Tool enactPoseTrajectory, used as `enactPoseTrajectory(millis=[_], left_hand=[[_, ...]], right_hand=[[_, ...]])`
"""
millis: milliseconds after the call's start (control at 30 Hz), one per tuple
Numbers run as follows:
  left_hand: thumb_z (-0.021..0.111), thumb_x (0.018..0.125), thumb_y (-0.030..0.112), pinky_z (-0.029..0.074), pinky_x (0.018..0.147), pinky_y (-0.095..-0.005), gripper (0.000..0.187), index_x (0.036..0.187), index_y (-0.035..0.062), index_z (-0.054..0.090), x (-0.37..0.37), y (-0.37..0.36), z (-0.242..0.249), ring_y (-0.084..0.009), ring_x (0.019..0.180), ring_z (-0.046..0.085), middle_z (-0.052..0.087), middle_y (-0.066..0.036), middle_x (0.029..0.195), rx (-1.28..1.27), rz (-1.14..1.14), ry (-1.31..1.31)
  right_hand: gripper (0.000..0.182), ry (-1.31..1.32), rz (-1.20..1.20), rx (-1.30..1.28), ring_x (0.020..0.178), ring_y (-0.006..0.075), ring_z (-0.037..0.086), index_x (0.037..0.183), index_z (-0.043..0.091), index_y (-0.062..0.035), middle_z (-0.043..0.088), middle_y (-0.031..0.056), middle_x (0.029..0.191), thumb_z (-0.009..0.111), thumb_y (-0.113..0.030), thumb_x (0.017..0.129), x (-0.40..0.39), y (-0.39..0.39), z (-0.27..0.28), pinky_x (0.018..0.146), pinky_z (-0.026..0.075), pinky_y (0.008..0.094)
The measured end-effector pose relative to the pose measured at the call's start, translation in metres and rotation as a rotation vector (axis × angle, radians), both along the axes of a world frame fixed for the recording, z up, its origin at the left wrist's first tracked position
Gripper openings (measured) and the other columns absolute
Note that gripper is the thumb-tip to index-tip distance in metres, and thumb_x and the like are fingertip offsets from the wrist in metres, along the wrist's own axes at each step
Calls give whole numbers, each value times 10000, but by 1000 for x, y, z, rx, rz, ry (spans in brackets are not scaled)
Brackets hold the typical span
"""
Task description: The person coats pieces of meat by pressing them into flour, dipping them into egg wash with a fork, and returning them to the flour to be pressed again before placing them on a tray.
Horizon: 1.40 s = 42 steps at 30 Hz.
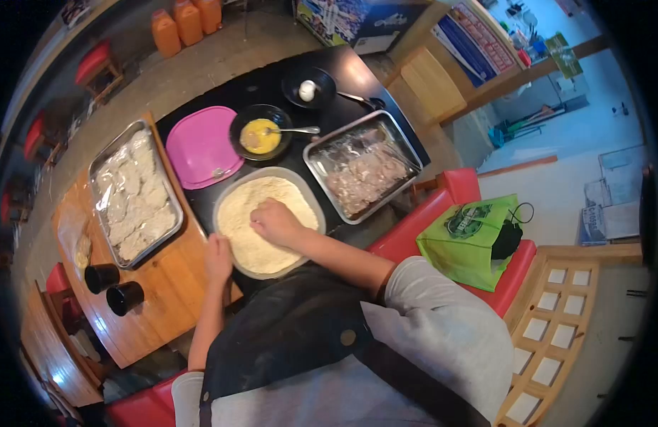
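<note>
A pale square tub (320, 211) of light yellow crumbs (245, 201) stands at the table edge in front of me. My left hand (218, 255) is closed at the tub's near left corner, gripping its rim. Inside the tub, my right hand (275, 223) presses down on the crumbs with curled fingers. Whatever lies under or within those fingers is hidden. Beyond the tub, a black bowl (238, 146) holds beaten yellow egg (259, 136) and a fork (299, 130). To the right, a metal tray (412, 165) contains raw, pale pink meat pieces (363, 176).
On the left, a plastic-covered metal tray (174, 229) of crumbed pieces rests near two black cups (124, 297). A pink lid (199, 146) lies behind the tub. Farther back, a black bowl (292, 80) holds a white egg (307, 90). A green bag (461, 242) sits on the red bench (461, 186).
</note>
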<state>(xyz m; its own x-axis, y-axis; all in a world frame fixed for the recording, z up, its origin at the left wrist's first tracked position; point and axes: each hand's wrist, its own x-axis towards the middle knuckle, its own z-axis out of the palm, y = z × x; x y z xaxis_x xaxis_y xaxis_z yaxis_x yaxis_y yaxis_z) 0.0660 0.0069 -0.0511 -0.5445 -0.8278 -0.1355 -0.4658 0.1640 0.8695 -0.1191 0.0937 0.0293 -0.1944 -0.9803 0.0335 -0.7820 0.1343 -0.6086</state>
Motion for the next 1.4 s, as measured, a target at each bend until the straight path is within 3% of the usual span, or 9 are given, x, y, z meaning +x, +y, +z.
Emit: enactPoseTrajectory(millis=[67, 200, 300, 400, 567, 633, 833, 1067, 1400], left_hand=[[391, 928, 276, 402, 643, -383, 289, 811, 21, 461, 0, 7, 6, -274, 656, 498, 478, -126, 669, -7, 8, -50], [388, 943, 278, 399, 618, -345, 307, 801, 16, 461, -12, 18, 13, -203, 636, 458, 452, -81, 665, -147, 171, -108], [384, 948, 287, 395, 603, -319, 317, 800, 20, 468, -10, 20, 5, -168, 635, 448, 449, -61, 661, -46, 268, -148], [382, 950, 291, 390, 593, -314, 319, 802, 25, 478, -7, 18, -3, -163, 627, 450, 457, -56, 657, -56, 307, -142], [377, 952, 305, 396, 558, -281, 332, 804, 39, 510, -10, 20, 19, -134, 601, 465, 484, -38, 672, -157, 260, -216], [403, 944, 259, 381, 511, -209, 242, 875, 56, 515, 6, 11, 23, -59, 590, 453, 501, -5, 709, 290, 380, -36], [452, 934, 163, 405, 519, -164, 136, 988, 62, 525, 44, -7, -5, -52, 605, 488, 543, -12, 772, -10, 476, 228], [509, 868, 168, 439, 609, -359, 161, 867, 8, 526, 19, 12, -6, -234, 653, 545, 561, -110, 734, -641, 470, -511], [514, 862, 183, 441, 609, -364, 163, 851, 21, 525, 19, 8, -18, -272, 661, 545, 556, -134, 732, -564, 532, -336]], right_hand=[[138, -52, 56, 84, 962, 306, 493, 744, 641, -69, 539, 112, 1052, 511, -34, 716, -12, 9, 2, 777, 444, 442], [123, 12, -301, -379, 877, 337, 546, 748, 640, -43, 588, 140, 900, 530, -41, 693, -100, 38, -33, 810, 444, 402], [95, 464, -578, 15, 719, 316, 571, 744, 638, -47, 598, 152, 748, 549, -71, 722, -233, 117, -45, 686, 462, 396], [256, 586, -820, 425, 928, 310, 524, 857, 626, -59, 588, 110, 936, 652, -282, 733, -300, 191, -36, 694, 470, 435], [270, 518, -606, 456, 906, 311, 531, 865, 598, -53, 593, 116, 890, 701, -239, 699, -338, 235, -58, 723, 468, 427], [238, 465, -563, 422, 894, 325, 534, 870, 585, -56, 595, 122, 871, 684, -204, 713, -340, 240, -64, 730, 465, 434], [186, 407, -663, 207, 839, 360, 554, 944, 594, -47, 595, 161, 881, 600, -138, 782, -346, 260, -47, 729, 448, 448], [128, 270, -555, 92, 824, 378, 541, 918, 611, -83, 584, 171, 835, 518, -119, 837, -360, 287, -43, 740, 427, 476], [220, 215, -576, 398, 837, 387, 582, 877, 584, -64, 617, 196, 836, 469, -252, 889, -375, 244, -22, 722, 447, 494]])
